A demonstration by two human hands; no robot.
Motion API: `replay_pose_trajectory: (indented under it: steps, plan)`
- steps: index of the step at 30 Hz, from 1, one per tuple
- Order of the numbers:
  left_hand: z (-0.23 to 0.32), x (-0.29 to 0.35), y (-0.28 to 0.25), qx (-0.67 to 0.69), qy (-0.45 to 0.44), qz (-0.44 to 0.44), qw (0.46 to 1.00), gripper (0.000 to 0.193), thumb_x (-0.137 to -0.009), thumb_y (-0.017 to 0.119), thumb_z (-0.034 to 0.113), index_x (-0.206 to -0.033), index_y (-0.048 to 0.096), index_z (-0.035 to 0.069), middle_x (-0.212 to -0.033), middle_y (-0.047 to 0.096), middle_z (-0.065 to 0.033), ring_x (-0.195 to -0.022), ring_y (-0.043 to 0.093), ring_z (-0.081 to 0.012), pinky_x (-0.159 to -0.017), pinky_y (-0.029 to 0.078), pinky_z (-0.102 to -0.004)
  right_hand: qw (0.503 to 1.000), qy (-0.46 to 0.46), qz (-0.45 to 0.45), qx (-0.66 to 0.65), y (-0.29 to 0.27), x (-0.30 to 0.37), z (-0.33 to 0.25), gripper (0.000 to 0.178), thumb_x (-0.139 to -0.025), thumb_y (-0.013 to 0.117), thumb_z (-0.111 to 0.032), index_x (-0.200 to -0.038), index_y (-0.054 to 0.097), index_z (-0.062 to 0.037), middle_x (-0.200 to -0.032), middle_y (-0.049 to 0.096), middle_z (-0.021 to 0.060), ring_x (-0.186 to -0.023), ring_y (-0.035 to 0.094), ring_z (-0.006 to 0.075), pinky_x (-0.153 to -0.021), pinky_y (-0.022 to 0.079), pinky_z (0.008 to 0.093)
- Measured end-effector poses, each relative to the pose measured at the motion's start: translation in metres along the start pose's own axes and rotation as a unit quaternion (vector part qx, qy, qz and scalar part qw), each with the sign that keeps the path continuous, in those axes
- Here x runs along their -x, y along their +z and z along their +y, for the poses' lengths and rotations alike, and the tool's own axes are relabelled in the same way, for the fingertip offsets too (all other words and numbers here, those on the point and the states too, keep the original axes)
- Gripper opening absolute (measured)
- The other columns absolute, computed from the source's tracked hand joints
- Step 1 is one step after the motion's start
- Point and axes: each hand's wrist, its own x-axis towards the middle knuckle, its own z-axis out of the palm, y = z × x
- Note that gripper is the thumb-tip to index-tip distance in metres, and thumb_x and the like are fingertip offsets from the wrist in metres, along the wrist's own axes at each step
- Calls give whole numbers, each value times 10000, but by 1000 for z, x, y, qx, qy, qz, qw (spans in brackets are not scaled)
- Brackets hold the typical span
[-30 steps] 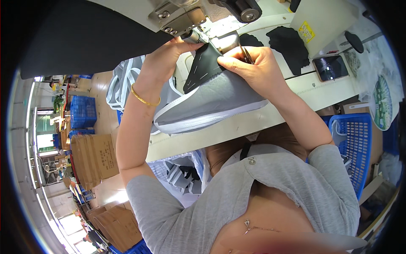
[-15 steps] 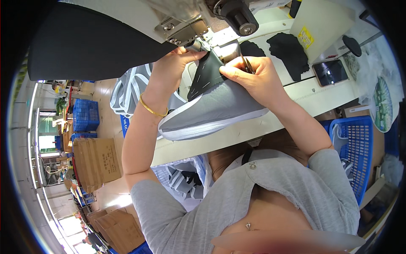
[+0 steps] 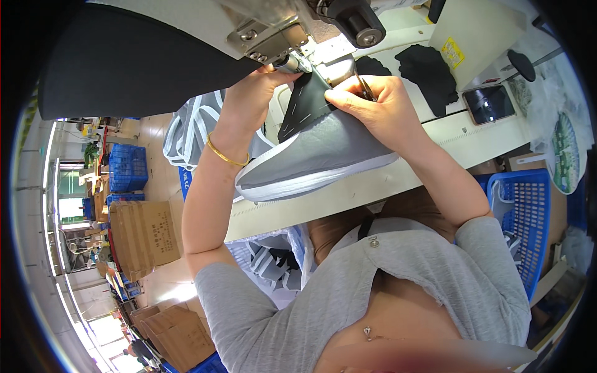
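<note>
Gripping the right edge of the black patch [image 3: 305, 105], the fingers of the right hand [image 3: 387, 112] also hold dark snips [image 3: 365, 89]. Those of the left hand [image 3: 250, 96] meet the patch's far left edge, by the machine [image 3: 264, 37]; whether they pinch it, I cannot tell. Joined to the patch, the grey piece [image 3: 317, 155] lies nearer, over the worktop [image 3: 280, 216].

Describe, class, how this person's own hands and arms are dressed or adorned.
The left hand and right hand are ungloved. A thin, gold-coloured bangle circles the left wrist; none shows on the right wrist. Plain, light grey short sleeves end near the elbows, leaving the forearms uncovered.
</note>
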Motion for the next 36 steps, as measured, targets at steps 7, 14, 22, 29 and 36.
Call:
replay_pose_trajectory:
  steps: [7, 14, 22, 29, 36]
  plan:
    - [-5, -1, -7, -74, 41, -32, 996, 272, -855, 685, 37, -1107, 604, -22, -1034, 669, -64, -960, 602, -111, -886, 435, -223, 1000, -14, 6, 9, 4, 1, 3, 244, -866, 705, -177, -739, 656, 26, -576, 526, -18, -590, 414, 29, -531, 365, 245]
    - [23, 25, -12, -496, 38, 21, 867, 256, -924, 634, 119, -1119, 631, -47, -1128, 671, -122, -1027, 622, -187, -923, 457, -291, 999, -15, 17, 32, 8, 0, 8, 267, -852, 718, -218, -751, 661, 23, -537, 482, 12, -566, 390, 41, -512, 357, 260]
    - [-24, 92, 40, -466, 350, -13, 812, 391, -887, 611, 28, -1253, 562, -102, -1357, 522, -260, -1266, 502, -416, -1056, 417, -458, 998, 30, -24, -58, 4, 13, 0, 184, -899, 687, -157, -866, 714, 23, -699, 657, -12, -663, 504, 17, -594, 436, 227]
    - [-35, 94, 38, -477, 354, 5, 804, 394, -881, 613, 19, -1252, 566, -102, -1349, 532, -260, -1270, 504, -413, -1081, 397, -466, 997, 24, -16, -67, 5, 18, -4, 178, -908, 671, -139, -889, 712, 33, -705, 653, -14, -683, 500, 20, -614, 427, 224]
    - [-32, 88, 42, -498, 365, 26, 786, 390, -889, 608, 13, -1255, 559, -113, -1350, 534, -265, -1249, 531, -408, -1058, 423, -440, 997, 23, -11, -70, 6, 11, -3, 183, -900, 662, -136, -867, 699, 41, -714, 649, -7, -693, 493, 23, -620, 425, 228]
